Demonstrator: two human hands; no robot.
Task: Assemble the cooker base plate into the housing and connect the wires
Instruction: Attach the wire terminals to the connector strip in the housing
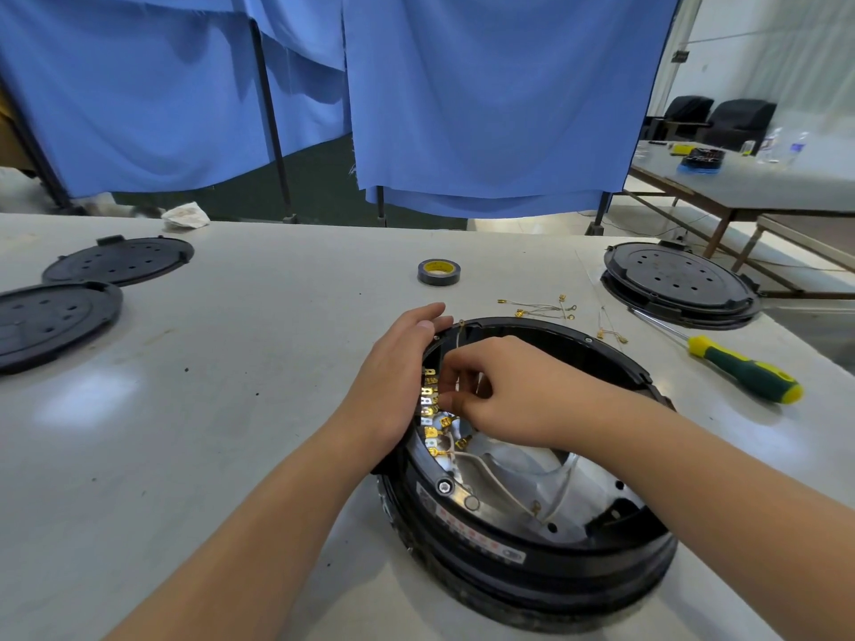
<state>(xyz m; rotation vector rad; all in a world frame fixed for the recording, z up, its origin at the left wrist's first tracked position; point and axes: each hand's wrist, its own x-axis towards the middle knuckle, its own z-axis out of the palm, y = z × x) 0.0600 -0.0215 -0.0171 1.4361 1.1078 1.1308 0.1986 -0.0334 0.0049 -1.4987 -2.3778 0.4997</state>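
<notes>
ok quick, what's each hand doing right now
Left hand: open, fingers resting on the housing rim.
Right hand: pinching a wire terminal inside.

Round black cooker housing (532,543) lies open side up on the counter (222,432), showing its silver base plate (518,474), white wires (481,469) and brass terminals (430,400).

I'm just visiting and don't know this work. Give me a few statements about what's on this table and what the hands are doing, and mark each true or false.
1. The right hand reaches inside the round black housing, fingers curled at the row of brass terminals. True.
2. The left hand holds the screwdriver. False: the left hand rests on the housing rim; the green and yellow screwdriver lies untouched on the table.
3. A roll of black tape lies beyond the housing. True.
4. Loose wires hang from the blue curtain. False: they lie on the table.
</notes>
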